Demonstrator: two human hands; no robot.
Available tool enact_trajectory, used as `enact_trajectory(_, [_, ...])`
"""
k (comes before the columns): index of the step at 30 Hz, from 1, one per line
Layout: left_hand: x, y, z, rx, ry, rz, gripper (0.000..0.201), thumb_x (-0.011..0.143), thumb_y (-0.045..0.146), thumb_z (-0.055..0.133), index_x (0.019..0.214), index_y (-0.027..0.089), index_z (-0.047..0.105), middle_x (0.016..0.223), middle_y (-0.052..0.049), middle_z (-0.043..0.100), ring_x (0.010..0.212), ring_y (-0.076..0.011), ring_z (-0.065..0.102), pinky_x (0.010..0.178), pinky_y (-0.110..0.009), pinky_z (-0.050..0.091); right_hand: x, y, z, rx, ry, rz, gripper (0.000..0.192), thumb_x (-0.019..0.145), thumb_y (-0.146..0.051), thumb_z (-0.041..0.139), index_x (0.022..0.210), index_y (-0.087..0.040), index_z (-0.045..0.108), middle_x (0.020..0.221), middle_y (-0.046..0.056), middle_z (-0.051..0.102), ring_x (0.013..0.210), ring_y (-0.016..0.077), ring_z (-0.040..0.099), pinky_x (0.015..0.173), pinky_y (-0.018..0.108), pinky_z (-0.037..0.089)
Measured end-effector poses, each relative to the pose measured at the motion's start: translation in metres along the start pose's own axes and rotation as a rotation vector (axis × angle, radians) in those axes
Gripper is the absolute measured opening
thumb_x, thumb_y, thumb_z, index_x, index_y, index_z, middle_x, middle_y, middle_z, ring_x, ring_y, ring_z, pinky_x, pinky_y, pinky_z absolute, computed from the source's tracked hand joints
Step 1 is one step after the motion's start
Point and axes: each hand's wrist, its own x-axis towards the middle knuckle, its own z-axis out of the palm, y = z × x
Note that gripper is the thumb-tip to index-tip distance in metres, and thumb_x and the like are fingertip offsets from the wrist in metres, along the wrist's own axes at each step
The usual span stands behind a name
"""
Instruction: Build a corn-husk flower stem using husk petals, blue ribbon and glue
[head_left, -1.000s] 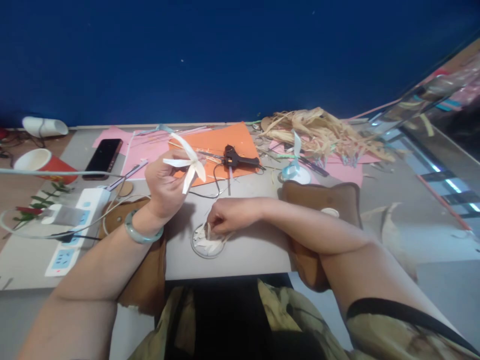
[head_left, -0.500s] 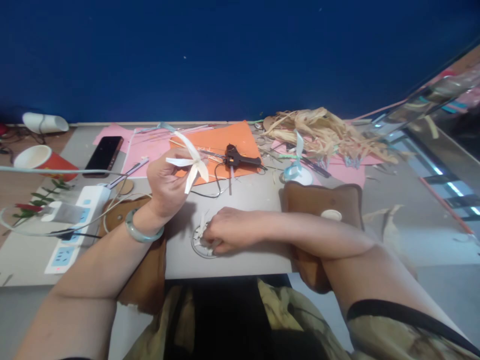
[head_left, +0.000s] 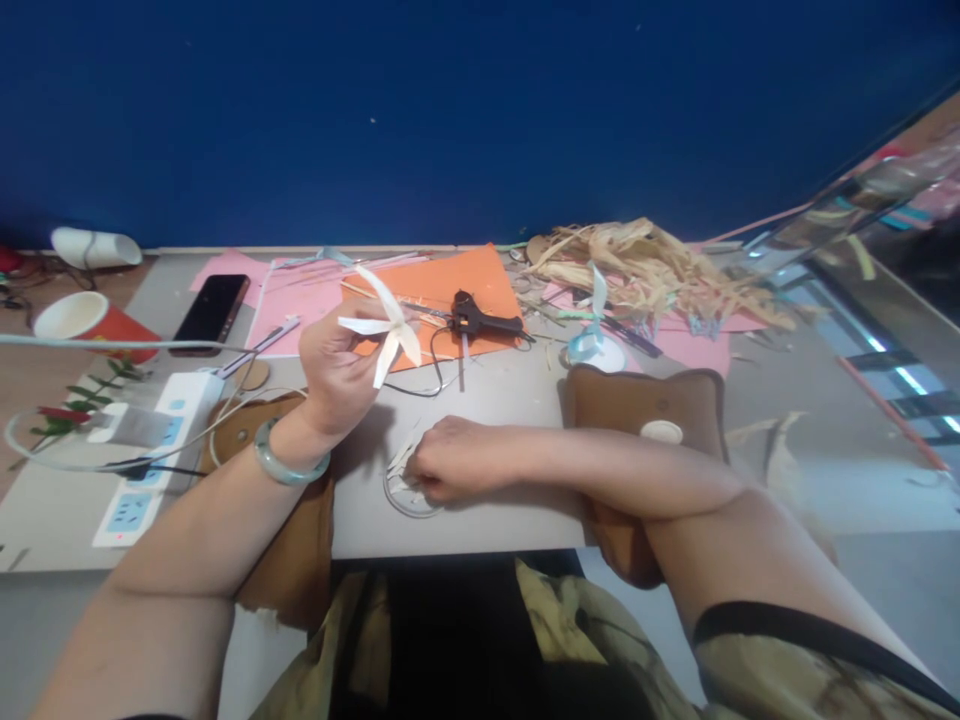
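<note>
My left hand (head_left: 335,362) is closed around the base of a white flower-like piece with several long petals (head_left: 390,330), held up above the table with its petals spread toward me. Lower and to the right, my right hand (head_left: 451,460) reaches into a small round dish (head_left: 391,492) that holds white petal-like pieces (head_left: 403,460). Its fingers are bent down and pressed together over these pieces. The fingertips are mostly hidden, so I cannot make out what they pinch.
A black glue gun (head_left: 484,322) lies on orange paper (head_left: 480,268) beyond my hands. Dried husk strips (head_left: 637,260) are heaped at the back right. On the left are a phone (head_left: 210,313), a power strip (head_left: 142,490) and a red paper cup (head_left: 120,330). Brown cushions (head_left: 630,400) lie under both arms.
My right hand has shifted slightly within the dish, and the white pieces beside its fingers have moved. My left hand still holds the flower-like piece in nearly the same place.
</note>
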Motion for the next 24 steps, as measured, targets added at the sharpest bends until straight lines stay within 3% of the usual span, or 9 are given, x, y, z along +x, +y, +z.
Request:
enact_trajectory(5, [-0.003, 0.0, 0.002, -0.063, -0.018, -0.046, 0.014, 0.076, 0.021, 0.08, 0.087, 0.02, 0.072, 0.09, -0.006, 0.078, 0.079, -0.0188, 0.074, 0.075, -0.034, 0.062, -0.018, 0.008, -0.019, 0.224, 0.165, -0.122, 0.005, 0.078, -0.018, 0.066, 0.076, -0.014, 0.064, 0.082, 0.003, 0.064, 0.068, 0.0108, 0.049, 0.063, 0.023, 0.036])
enact_trajectory(9, [-0.007, -0.002, 0.003, -0.045, -0.007, -0.057, 0.014, 0.074, 0.018, 0.081, 0.086, 0.019, 0.073, 0.089, -0.006, 0.078, 0.079, -0.0193, 0.075, 0.073, -0.031, 0.062, -0.042, 0.011, -0.043, 0.462, 0.268, -0.187, 0.006, 0.081, -0.018, 0.065, 0.078, -0.013, 0.065, 0.075, 0.0, 0.064, 0.063, 0.0079, 0.05, 0.061, 0.02, 0.038])
enact_trajectory(12, [-0.008, -0.001, 0.001, -0.019, -0.046, 0.008, 0.018, 0.076, 0.012, 0.076, 0.093, 0.019, 0.075, 0.096, -0.007, 0.078, 0.088, -0.0204, 0.075, 0.078, -0.032, 0.061, -0.06, 0.014, -0.059, 0.576, 0.354, -0.144, 0.01, 0.082, -0.02, 0.066, 0.078, -0.012, 0.066, 0.069, -0.001, 0.062, 0.059, 0.0065, 0.048, 0.055, 0.018, 0.036])
enact_trajectory(16, [-0.006, 0.005, -0.001, 0.0, -0.101, 0.091, 0.021, 0.079, 0.009, 0.072, 0.098, 0.019, 0.075, 0.099, -0.008, 0.078, 0.092, -0.0211, 0.074, 0.082, -0.034, 0.062, -0.077, 0.027, -0.072, 0.654, 0.598, -0.043, 0.016, 0.082, -0.027, 0.07, 0.079, -0.012, 0.065, 0.072, 0.001, 0.064, 0.06, 0.0076, 0.052, 0.055, 0.02, 0.04])
enact_trajectory(20, [-0.003, 0.012, 0.0, 0.04, -0.132, 0.148, 0.02, 0.082, 0.008, 0.069, 0.097, 0.019, 0.075, 0.097, -0.007, 0.078, 0.09, -0.0196, 0.075, 0.081, -0.031, 0.061, -0.086, 0.038, -0.076, 0.679, 0.758, 0.017, 0.021, 0.081, -0.032, 0.072, 0.084, -0.012, 0.069, 0.078, 0.005, 0.069, 0.069, 0.0118, 0.06, 0.062, 0.023, 0.047])
enact_trajectory(24, [-0.003, 0.017, 0.002, 0.092, -0.188, 0.159, 0.015, 0.082, 0.009, 0.069, 0.092, 0.019, 0.074, 0.094, -0.006, 0.079, 0.089, -0.0189, 0.075, 0.079, -0.029, 0.06, -0.087, 0.033, -0.076, 0.609, 0.893, 0.096, 0.019, 0.083, -0.031, 0.069, 0.086, -0.012, 0.071, 0.077, 0.005, 0.069, 0.067, 0.0121, 0.059, 0.061, 0.024, 0.045])
